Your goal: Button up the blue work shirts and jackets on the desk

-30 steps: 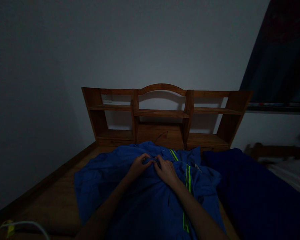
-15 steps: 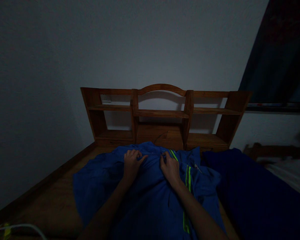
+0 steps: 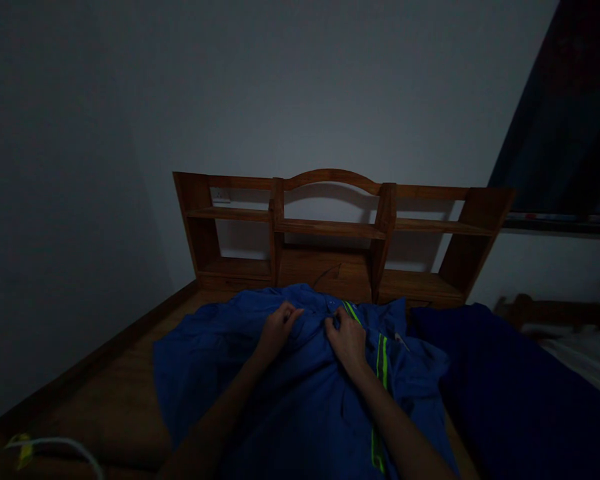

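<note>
A blue work garment (image 3: 290,400) with yellow-green reflective stripes lies spread and wrinkled in front of me. My left hand (image 3: 277,330) rests at its upper middle, fingers curled and thumb drawn close to them over the cloth. To the right, my right hand (image 3: 349,339) pinches the cloth near the upper stripe, thumb and fingers bent together. Folds run in the fabric between the hands. In the dim light the exact cloth at the fingertips is hard to see. A small whitish tag-like patch (image 3: 401,342) shows on the garment's right part.
The garment lies on a wooden surface (image 3: 115,393), with a wooden headboard shelf (image 3: 330,229) behind it against the wall. A dark blue cloth item (image 3: 510,393) lies at the right. A pale cable (image 3: 63,441) with a yellow piece curves at lower left.
My left hand's thumb and fingers have come closer together, and the hand has shifted slightly right. My right hand stays at the stripe. The whole view has shifted a little.
</note>
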### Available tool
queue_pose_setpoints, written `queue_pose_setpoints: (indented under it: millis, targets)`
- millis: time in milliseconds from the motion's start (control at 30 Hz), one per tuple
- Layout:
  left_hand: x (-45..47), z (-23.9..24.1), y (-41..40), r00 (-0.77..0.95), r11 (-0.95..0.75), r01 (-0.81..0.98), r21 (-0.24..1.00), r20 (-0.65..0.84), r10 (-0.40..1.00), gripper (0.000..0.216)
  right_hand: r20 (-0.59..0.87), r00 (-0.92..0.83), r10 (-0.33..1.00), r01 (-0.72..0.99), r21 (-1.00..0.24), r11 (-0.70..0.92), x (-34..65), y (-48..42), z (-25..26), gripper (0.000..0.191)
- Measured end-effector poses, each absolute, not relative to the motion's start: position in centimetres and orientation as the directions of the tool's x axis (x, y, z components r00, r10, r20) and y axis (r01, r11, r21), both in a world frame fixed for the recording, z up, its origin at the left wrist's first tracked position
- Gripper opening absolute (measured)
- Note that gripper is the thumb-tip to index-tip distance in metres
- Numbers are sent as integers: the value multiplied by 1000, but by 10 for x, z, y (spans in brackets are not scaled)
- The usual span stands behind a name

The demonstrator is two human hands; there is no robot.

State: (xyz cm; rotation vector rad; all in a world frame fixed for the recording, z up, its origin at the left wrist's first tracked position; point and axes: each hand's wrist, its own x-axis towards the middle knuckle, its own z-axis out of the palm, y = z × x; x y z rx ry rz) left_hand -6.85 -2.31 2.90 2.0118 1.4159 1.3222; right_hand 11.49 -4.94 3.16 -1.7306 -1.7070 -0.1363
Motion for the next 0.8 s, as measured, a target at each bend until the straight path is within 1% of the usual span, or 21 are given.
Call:
queue_pose_setpoints:
  millis: [67, 233, 333, 400, 467, 533, 600, 667, 800]
  targets:
    - [-68, 26, -22, 108, -447, 554, 703, 472, 875, 33, 527, 140, 839, 913, -396, 96, 115, -50, 32, 21]
    - [-70, 15, -17, 234, -503, 626, 596, 472, 850, 29, 518, 158, 841, 905, -416, 86, 116, -50, 32, 22]
    - [-71, 18, -18, 206, -511, 606, 609, 500, 841, 24, 514, 152, 844, 887, -447, 113, 117, -49, 32, 20]
    - [-70, 24, -21, 175, -518, 573, 635, 522, 835, 23, 537, 130, 834, 863, -476, 172, 116, -49, 33, 19]
    - [-68, 31, -24, 170, -542, 532, 650, 545, 821, 22, 596, 68, 800, 834, -474, 281, 115, -51, 36, 26]
    - [-65, 35, -28, 179, -578, 507, 639, 578, 796, 21, 653, -44, 756, 805, -426, 414, 113, -54, 40, 40]
    - [-64, 37, -30, 213, -616, 504, 606, 604, 768, 21, 667, -164, 727, 771, -373, 516, 110, -58, 43, 47]
    - [-63, 36, -31, 249, -646, 507, 570, 621, 744, 19, 655, -229, 720, 741, -363, 565, 107, -62, 44, 44]
    - [-63, 33, -30, 242, -652, 543, 529, 645, 725, 16, 623, -282, 729, 701, -385, 600, 105, -63, 41, 28]
